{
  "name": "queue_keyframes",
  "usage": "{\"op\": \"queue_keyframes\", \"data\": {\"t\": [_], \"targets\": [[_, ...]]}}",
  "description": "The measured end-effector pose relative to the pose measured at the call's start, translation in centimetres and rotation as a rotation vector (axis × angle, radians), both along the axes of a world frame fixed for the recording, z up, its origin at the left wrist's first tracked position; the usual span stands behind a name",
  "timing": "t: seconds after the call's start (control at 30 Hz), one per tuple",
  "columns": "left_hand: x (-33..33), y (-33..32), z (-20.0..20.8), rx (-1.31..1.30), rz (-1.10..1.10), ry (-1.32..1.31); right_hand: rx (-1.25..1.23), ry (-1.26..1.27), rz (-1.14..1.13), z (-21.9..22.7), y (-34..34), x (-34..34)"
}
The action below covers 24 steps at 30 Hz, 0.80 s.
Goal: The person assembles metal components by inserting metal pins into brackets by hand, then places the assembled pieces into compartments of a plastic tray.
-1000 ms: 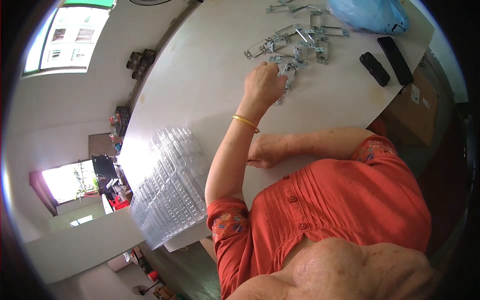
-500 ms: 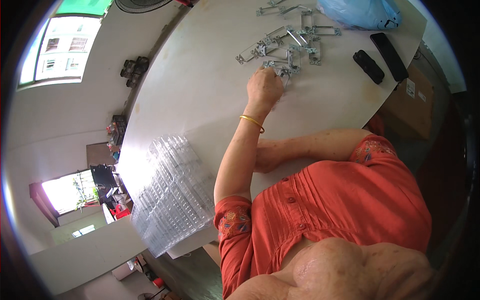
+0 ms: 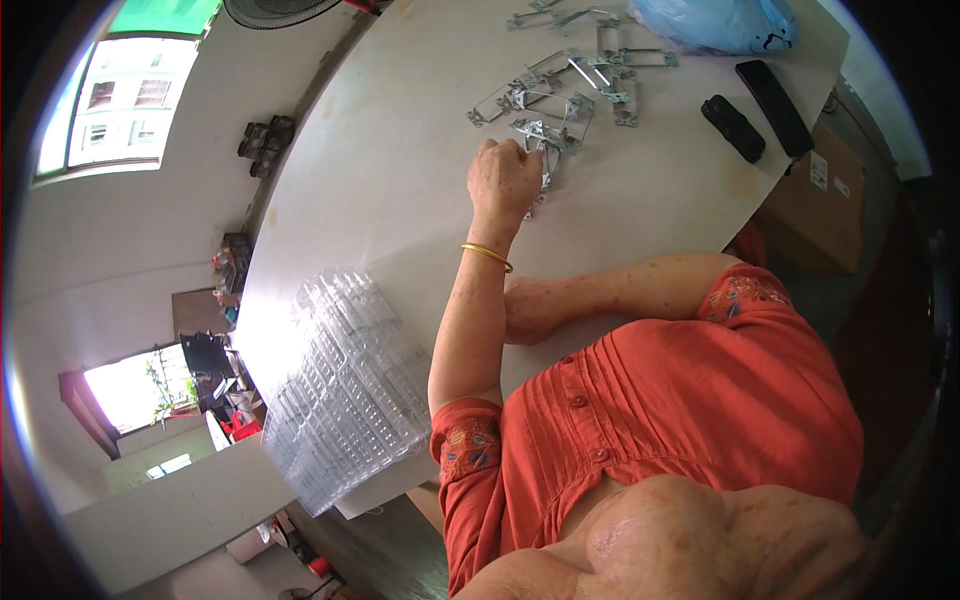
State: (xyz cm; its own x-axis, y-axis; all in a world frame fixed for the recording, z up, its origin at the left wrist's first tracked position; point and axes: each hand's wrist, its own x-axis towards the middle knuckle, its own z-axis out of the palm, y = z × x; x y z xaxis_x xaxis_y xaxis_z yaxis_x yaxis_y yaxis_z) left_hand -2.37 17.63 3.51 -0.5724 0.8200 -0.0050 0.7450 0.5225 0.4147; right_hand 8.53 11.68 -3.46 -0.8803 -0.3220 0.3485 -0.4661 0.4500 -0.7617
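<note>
My left hand [image 3: 504, 180], with a gold bangle at its wrist, is over the table with fingers closed on a small metal bracket [image 3: 545, 170]. This bracket hangs or lies just right of the fingers, beside a loose pile of similar thin metal frames [image 3: 550, 100]. Whether it touches the pile I cannot make out. My right hand [image 3: 530, 308] rests low on the table near my body. The left forearm hides its fingers, so what they do does not show.
Clear plastic trays [image 3: 345, 390] are stacked at the left of the white table [image 3: 380, 170]. A blue plastic bag [image 3: 715, 25], a black phone [image 3: 775, 108] and a black case [image 3: 733, 128] lie at the far right. A cardboard box [image 3: 815, 200] stands below the right edge.
My left hand has drawn back left and slightly nearer, away from the pile, with a metal bracket in its fingers. My right hand has stayed in place.
</note>
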Motion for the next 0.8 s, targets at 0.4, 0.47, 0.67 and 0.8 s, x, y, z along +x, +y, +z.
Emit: {"op": "queue_keyframes", "data": {"t": [0.4,0.47,0.67,0.8], "targets": [[3.1,4.8,-1.4,0.216,-0.409,0.375,-0.314,0.146,0.074,-0.1,-0.1,-0.5],[3.7,5.5,-1.5,0.030,-0.390,0.396,-0.319,0.223,0.082,0.6,0.3,-0.1],[3.5,6.8,-2.2,-0.084,-0.355,0.333,-0.140,-0.011,0.081,0.6,0.8,0.3],[3.0,6.2,-2.4,0.098,-0.295,0.326,-0.193,0.160,-0.006,1.4,0.7,0.6]]}}
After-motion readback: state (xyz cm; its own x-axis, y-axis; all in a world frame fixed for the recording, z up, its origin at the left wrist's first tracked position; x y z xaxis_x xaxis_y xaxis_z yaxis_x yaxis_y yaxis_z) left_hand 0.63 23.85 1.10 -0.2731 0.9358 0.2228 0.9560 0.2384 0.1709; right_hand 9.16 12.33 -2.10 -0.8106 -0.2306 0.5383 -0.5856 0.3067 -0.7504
